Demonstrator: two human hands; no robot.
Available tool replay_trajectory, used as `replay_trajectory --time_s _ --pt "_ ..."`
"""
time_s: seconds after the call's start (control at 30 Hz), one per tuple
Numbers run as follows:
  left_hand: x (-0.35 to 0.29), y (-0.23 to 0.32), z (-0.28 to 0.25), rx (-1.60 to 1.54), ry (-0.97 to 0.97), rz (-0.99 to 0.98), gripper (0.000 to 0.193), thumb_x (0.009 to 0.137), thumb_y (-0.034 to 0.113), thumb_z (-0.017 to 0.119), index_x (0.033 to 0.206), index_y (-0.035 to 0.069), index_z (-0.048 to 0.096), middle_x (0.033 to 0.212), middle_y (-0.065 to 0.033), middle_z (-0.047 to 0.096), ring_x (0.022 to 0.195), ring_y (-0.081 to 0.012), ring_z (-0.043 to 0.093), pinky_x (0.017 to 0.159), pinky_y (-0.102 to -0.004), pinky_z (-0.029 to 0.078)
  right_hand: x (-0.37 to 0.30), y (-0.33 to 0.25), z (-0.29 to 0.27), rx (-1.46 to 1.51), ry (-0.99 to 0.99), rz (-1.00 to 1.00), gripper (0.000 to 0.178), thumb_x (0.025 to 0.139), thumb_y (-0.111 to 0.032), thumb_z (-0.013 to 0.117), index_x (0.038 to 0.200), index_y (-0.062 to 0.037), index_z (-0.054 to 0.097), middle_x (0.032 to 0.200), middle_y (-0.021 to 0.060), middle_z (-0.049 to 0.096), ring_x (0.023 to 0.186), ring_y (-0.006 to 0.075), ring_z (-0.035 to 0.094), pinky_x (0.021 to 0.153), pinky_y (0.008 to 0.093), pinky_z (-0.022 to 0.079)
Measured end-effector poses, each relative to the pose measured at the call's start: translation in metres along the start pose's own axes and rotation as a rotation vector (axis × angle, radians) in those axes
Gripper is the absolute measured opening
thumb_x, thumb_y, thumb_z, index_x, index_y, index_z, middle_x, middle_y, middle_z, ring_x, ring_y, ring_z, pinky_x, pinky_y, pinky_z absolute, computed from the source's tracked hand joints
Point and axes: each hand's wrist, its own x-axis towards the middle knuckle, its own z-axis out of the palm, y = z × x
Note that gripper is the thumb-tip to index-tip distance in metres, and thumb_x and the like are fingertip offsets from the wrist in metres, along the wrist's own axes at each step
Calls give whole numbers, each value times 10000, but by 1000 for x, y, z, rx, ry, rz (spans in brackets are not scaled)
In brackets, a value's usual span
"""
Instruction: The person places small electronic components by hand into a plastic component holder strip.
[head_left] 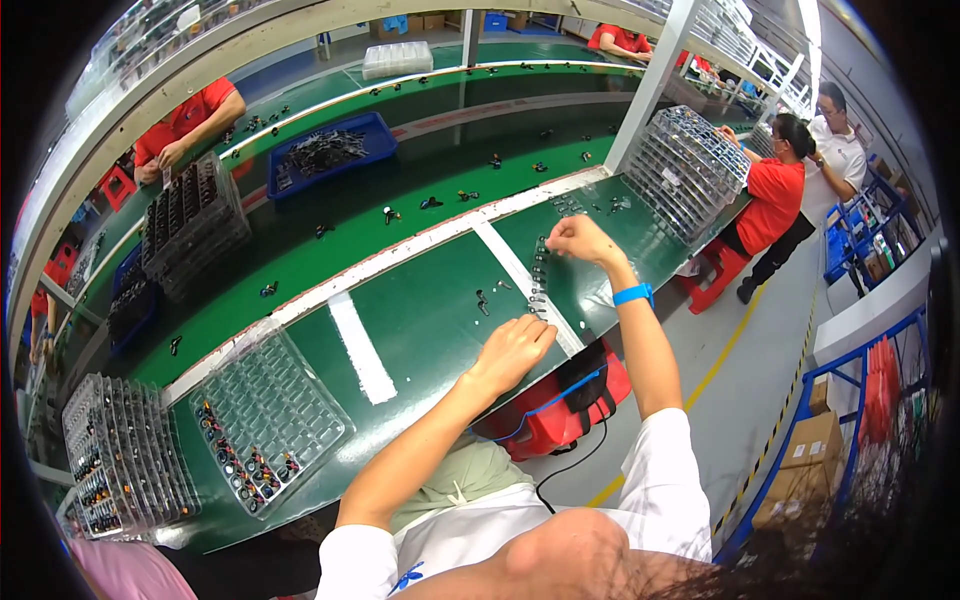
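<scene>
- A row of small dark parts (540,272) lies on the green table (430,290), between your hands.
- Its long axis points away from you; the near end meets a white strip (514,266), the far end sits right of it.
- Your right hand (585,240) bends its fingers at the far end; whether its grip holds a part, I cannot tell.
- Your left hand (510,355) is at the near end, its grip hidden beneath.

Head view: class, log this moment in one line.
left hand: near end of row of small dark parts; right hand: far end; flat clear tray: partly filled
</scene>
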Motion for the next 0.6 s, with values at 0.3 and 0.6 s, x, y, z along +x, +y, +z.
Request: replay_trajectory --time_s 0.3,0.6 --pt "-56 18 -129 61 130 -184 355 721 -56 725 1073 -2 723 1087 -121 727 1025 -304 707 876 -402 595 -15 -107 57 381 -134 -400 109 945 -90 758 1007 -17 706 853 -1 717 731 56 634 648 221 509" --pt "-143 26 -180 206 95 -434 372 702 -103 750 1059 2 734 1052 -109 756 986 -286 726 821 -386 576 10 -173 222 308 -218 -710 114 958 -75 730 1017 19 704 877 48 718 796 107 662 719 268 547"
